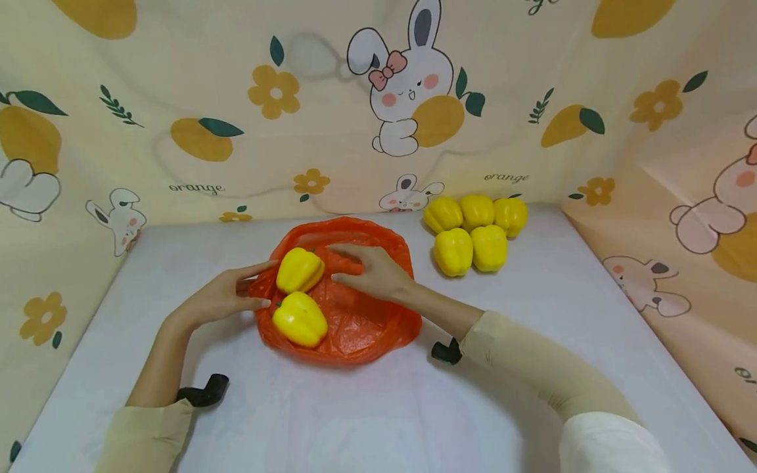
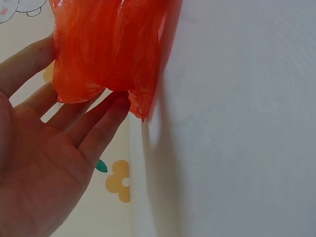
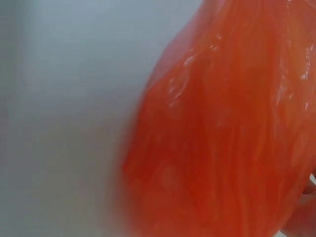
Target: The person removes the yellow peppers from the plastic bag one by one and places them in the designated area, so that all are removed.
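A red plastic bag [image 1: 355, 335] lies spread open on the table with two yellow bell peppers inside its left part, a rear one [image 1: 300, 270] and a front one [image 1: 300, 320]. My left hand [image 1: 227, 292] is at the bag's left edge, its extended fingers touching the plastic. In the left wrist view, the fingers of this hand [image 2: 49, 148] reach behind the hanging red plastic [image 2: 108, 49]. Over the bag's middle, my right hand [image 1: 378, 272] has loosely bent fingers with nothing between them. Red plastic [image 3: 212, 148] covers much of the right wrist view, leaving only a little of the hand [image 3: 303, 217] visible.
Several yellow bell peppers [image 1: 473, 230] stand grouped at the back right of the white table [image 1: 355, 420]. A patterned cloth [image 1: 266, 157] rises behind the table and along both sides. Black devices [image 1: 204, 391] are at both wrists.
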Action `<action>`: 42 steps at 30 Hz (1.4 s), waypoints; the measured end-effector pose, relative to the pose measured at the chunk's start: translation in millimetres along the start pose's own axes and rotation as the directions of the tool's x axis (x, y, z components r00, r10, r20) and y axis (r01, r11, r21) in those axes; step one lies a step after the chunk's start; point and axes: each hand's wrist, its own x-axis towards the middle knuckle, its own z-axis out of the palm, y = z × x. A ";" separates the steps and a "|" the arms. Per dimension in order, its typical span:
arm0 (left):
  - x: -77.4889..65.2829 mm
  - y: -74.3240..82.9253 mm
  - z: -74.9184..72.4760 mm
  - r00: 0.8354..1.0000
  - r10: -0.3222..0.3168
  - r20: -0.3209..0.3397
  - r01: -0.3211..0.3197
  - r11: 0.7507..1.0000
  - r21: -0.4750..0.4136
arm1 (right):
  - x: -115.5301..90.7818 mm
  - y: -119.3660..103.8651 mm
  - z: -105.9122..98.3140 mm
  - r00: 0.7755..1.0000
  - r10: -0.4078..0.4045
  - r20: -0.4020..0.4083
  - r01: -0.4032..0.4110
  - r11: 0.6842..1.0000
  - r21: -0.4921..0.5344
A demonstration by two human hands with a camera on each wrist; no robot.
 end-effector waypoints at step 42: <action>1.4 -1.6 1.4 0.999 -0.030 0.026 0.031 0.999 -0.020 | 50.7 -20.4 55.0 0.961 0.277 -0.004 -0.276 0.957 0.091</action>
